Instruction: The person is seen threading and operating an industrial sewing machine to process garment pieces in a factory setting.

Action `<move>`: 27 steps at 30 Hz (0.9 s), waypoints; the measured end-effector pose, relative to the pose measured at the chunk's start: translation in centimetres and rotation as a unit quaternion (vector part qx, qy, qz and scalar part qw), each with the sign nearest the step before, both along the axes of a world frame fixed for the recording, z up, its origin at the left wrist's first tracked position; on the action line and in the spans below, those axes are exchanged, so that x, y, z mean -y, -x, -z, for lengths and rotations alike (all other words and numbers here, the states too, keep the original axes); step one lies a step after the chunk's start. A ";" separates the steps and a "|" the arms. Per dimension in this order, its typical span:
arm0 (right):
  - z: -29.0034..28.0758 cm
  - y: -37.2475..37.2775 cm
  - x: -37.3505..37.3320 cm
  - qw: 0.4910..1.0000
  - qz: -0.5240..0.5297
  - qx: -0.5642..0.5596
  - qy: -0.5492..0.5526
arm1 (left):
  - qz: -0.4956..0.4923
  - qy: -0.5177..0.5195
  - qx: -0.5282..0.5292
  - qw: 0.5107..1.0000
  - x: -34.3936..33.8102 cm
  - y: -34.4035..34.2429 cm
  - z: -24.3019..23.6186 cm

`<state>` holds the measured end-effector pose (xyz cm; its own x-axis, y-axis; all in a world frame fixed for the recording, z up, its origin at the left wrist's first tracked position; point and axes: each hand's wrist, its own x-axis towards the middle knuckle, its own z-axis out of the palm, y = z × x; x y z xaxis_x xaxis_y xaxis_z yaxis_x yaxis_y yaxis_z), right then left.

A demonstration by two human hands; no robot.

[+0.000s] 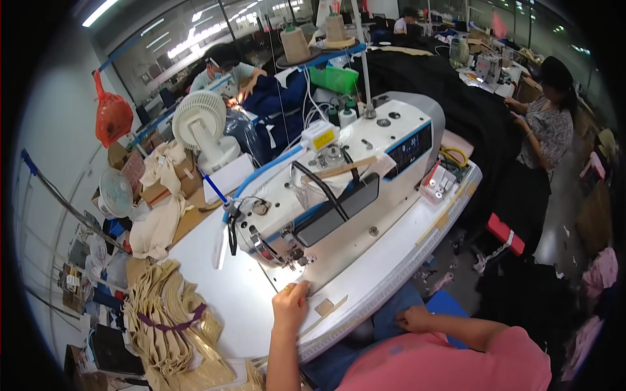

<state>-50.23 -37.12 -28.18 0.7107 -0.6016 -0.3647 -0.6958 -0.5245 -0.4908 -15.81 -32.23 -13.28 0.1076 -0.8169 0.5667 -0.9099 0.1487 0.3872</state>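
Note:
A white sewing machine (339,176) spans the white table in front of me. My left hand (290,304) is at the table's near side, just below the needle and presser foot (298,256). Its fingers are closed, and a small orange-red bit shows at them; what it belongs to is too small to tell. My right hand (412,319) is curled closed over my blue trousers, below the table edge, with nothing seen in it. Small tan pieces (324,307) lie on the table to the right of my left hand.
A stack of tan fabric pieces (166,319), tied with a purple strip, lies at the lower left. A white fan (199,124) stands behind the machine. A small box of bobbins (438,184) is on the table's right end. Black cloth (430,98) is heaped beyond; other people work there.

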 end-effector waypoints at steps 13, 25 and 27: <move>0.7 0.0 0.5 1.000 -0.011 -0.007 0.009 | 0.021 -0.008 -0.001 1.000 0.3 0.3 0.0; 0.3 -0.1 0.1 1.000 0.001 -0.021 0.001 | 0.079 -0.010 -0.045 0.996 0.1 0.9 -0.1; 0.5 0.0 0.1 1.000 -0.002 -0.015 0.007 | 0.083 -0.021 -0.037 0.996 0.1 1.0 0.0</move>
